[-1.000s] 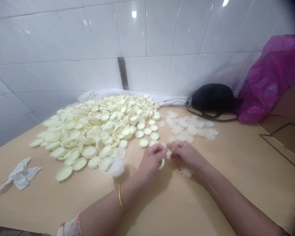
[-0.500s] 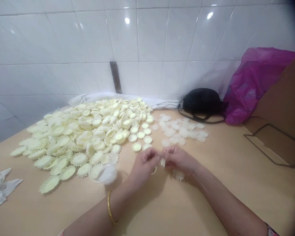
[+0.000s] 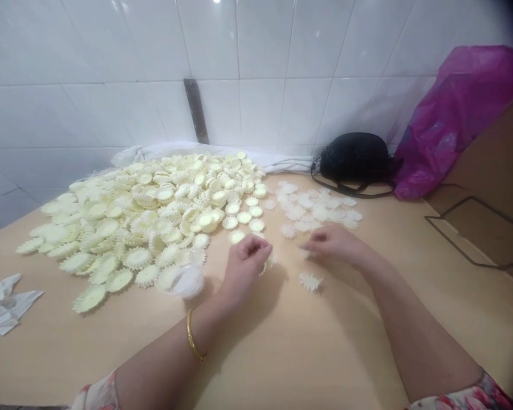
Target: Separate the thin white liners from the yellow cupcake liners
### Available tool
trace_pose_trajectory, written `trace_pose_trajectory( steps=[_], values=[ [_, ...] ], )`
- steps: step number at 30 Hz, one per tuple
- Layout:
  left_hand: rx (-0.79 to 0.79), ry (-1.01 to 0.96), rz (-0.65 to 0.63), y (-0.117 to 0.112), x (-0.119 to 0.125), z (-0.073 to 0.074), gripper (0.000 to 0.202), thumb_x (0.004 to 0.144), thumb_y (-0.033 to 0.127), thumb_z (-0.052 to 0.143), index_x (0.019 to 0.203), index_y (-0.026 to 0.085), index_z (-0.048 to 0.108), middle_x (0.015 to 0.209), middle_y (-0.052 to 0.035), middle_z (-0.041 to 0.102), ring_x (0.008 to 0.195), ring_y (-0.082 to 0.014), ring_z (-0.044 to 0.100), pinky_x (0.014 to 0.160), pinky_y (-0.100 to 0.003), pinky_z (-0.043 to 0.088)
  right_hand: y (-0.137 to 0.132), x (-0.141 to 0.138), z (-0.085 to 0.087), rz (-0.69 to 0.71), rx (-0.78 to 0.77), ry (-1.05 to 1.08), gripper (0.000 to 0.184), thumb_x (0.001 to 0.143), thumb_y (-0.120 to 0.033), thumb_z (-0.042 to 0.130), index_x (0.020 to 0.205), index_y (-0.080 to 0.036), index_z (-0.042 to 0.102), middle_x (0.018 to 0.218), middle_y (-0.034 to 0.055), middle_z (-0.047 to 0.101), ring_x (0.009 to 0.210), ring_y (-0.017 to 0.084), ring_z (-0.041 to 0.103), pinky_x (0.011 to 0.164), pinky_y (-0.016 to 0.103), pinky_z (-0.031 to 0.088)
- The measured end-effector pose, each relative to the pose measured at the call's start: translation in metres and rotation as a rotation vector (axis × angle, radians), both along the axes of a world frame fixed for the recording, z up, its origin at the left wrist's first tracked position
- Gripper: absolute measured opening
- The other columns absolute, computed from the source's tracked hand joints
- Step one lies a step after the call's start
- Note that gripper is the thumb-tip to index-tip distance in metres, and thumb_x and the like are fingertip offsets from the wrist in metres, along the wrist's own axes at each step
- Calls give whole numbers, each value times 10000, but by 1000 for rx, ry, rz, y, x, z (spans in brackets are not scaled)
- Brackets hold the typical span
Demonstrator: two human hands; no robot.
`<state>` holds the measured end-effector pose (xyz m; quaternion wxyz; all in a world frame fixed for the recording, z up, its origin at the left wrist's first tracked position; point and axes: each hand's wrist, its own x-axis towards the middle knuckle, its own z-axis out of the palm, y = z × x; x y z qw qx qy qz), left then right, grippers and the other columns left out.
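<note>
My left hand (image 3: pixel 247 259) is closed in a pinch above the table, with the edge of a pale notched piece (image 3: pixel 268 264) showing beneath its fingers. To its right, my right hand (image 3: pixel 336 245) has its fingers drawn together; a small pale bit shows under the fingertips, too blurred to name. One whitish notched disc (image 3: pixel 311 282) lies on the table just below my right hand. Beyond that hand spreads a group of thin, translucent flower-shaped discs (image 3: pixel 297 212). A big heap of pale yellow scalloped discs (image 3: pixel 154 210) covers the left side.
A clear round tub (image 3: pixel 192 283) with white contents stands beside the heap. Crumpled white tissue (image 3: pixel 8 302) lies far left. Along the tiled wall are a white cloth (image 3: pixel 277 164), a black bag (image 3: pixel 354 158) and a magenta plastic bag (image 3: pixel 436 142). A cardboard box (image 3: pixel 491 165) borders the right.
My hands, together before, are now apart; the right has moved right and away from me. The notched disc beneath it is now uncovered. The view has tilted downward.
</note>
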<state>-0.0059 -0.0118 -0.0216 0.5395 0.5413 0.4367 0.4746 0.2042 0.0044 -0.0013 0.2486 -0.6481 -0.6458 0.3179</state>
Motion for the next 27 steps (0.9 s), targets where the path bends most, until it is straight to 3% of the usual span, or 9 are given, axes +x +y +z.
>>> trace_pose_trajectory(
  steps=[2, 5, 13, 18, 23, 27],
  values=[
    [-22, -8, -19, -1, 2, 0, 166, 710, 280, 624, 678, 152, 523, 502, 67, 414, 445, -40, 344, 455, -181, 266, -3, -3, 3, -33, 89, -15, 327, 648, -464, 635, 530, -170, 556, 510, -17, 479, 521, 120, 433, 485, 244, 305],
    [-77, -57, -26, -1, 4, -2, 185, 697, 296, 640, 711, 152, 525, 525, 61, 446, 440, -40, 349, 454, -186, 270, -10, -17, 8, 66, 156, 173, 302, 697, -457, 596, 629, -163, 593, 558, -17, 499, 550, 117, 445, 513, 239, 345],
    [-95, -76, -19, 0, 6, -2, 205, 681, 321, 641, 690, 147, 532, 553, 40, 466, 471, -53, 370, 482, -204, 294, -19, -49, -2, 345, 54, 356, 231, 721, -373, 601, 712, -144, 635, 635, -1, 566, 585, 116, 482, 540, 236, 366],
    [-120, -28, -10, -1, 5, -1, 217, 673, 335, 647, 674, 148, 536, 552, 43, 459, 478, -56, 372, 489, -203, 294, -17, -45, -1, 295, 92, 228, 155, 719, -243, 506, 643, -145, 600, 595, -14, 543, 573, 109, 470, 553, 233, 354],
    [-162, 23, -25, 1, 1, -6, 324, 719, 474, 582, 689, 153, 564, 618, 9, 542, 489, -65, 389, 469, -201, 286, -6, -11, 6, 165, 39, -50, 147, 695, -238, 522, 718, -154, 640, 620, 0, 589, 593, 140, 515, 584, 263, 387],
    [-339, -167, 3, -1, 3, 4, 327, 730, 473, 552, 755, 149, 586, 658, -28, 575, 554, -108, 472, 492, -216, 344, -9, -3, 1, 123, 227, -155, 244, 762, -277, 507, 920, -171, 660, 895, 61, 645, 824, 191, 580, 743, 307, 439]
  ],
)
